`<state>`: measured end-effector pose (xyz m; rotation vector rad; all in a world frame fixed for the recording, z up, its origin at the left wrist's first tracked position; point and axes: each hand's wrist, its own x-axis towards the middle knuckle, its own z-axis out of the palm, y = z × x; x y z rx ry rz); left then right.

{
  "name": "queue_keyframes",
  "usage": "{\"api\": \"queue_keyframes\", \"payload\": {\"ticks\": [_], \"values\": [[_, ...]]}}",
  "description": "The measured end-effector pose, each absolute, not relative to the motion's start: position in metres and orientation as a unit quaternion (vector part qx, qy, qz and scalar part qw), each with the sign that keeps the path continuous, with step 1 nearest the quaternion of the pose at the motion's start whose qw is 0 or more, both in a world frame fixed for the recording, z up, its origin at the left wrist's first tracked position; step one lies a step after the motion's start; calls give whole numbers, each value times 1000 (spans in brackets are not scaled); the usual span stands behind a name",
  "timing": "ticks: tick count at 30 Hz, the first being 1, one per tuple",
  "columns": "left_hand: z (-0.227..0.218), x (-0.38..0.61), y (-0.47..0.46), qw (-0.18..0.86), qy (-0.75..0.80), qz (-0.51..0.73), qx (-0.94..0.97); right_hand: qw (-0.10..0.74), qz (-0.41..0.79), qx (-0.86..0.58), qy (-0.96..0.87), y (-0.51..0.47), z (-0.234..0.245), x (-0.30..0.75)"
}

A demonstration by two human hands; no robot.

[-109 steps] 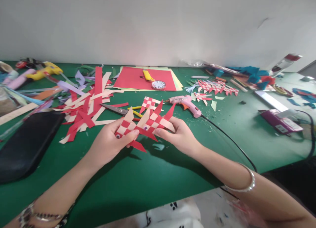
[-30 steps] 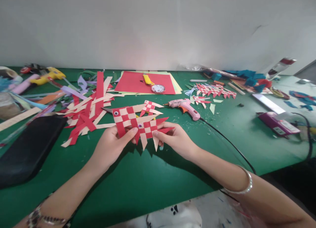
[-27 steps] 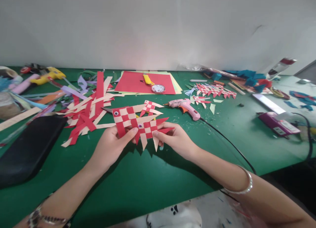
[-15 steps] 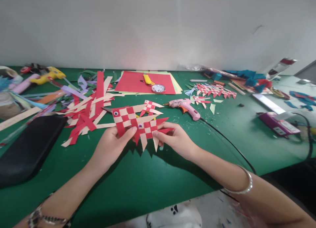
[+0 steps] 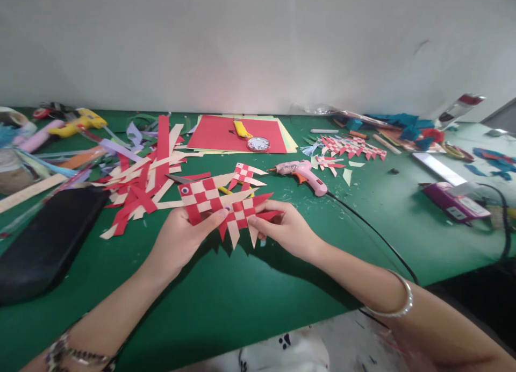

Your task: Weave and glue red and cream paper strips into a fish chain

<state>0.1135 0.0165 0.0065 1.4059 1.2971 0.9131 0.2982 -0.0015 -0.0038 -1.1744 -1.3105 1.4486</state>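
Two woven paper fish in red and cream checks are held together above the green table. The larger paper fish, with a googly eye at its upper left corner, lies behind and left. My left hand pinches both, its thumb over the smaller fish's eye. My right hand grips the smaller paper fish by its tail end, thumb in front and fingers behind. A third small woven fish lies on the table beyond, beside scissors partly hidden by the held fish.
A pink glue gun with a black cord lies to the right. Red and cream paper strips are heaped at the left, near a black case. Behind are red sheets carrying a round container of googly eyes and a yellow cutter.
The larger fish has shifted slightly left and tilted. My left thumb has slid right, now covering much of the smaller fish's eye. The right hand stays nearly in place.
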Motion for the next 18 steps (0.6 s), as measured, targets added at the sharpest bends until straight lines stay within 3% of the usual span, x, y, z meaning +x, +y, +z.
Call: {"api": "queue_keyframes", "payload": {"ticks": [9, 18], "values": [[0, 110, 20, 576, 505, 383, 516, 425, 559, -464, -540, -1, -6, 299], [2, 110, 20, 574, 484, 400, 526, 426, 542, -469, -551, -1, -7, 300]]}}
